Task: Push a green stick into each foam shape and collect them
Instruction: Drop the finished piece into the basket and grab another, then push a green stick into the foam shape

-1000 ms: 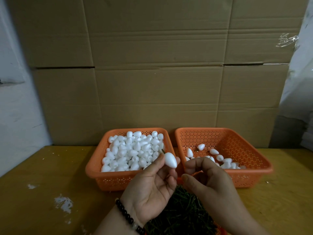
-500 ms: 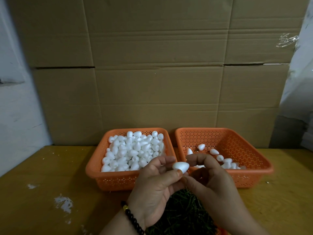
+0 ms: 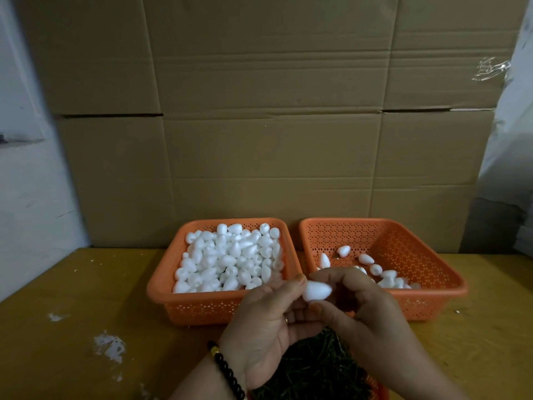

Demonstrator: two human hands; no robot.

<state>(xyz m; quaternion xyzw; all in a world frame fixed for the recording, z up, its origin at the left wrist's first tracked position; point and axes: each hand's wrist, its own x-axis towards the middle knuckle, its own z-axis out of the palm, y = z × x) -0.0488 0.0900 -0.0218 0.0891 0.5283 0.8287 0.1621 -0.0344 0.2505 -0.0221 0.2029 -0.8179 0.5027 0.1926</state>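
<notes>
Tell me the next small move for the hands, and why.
Probably drop the foam piece into the right basket. Both hands, left hand and right hand, pinch it just in front of that basket, which holds only a few pieces, while the left basket is full. Whether a stick is in it is hidden.

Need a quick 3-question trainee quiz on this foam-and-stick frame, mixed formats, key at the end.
1. True or false: the left basket holds fewer foam shapes than the right basket.
2. Multiple choice: the foam shape between the left hand and the right hand is
A. lying on the table
B. held above the baskets' near edges
C. inside the left basket
3. Fill in: the dark pile of green sticks lies ____ the hands, nearest the camera.

Key: 1 false; 2 B; 3 below
</notes>
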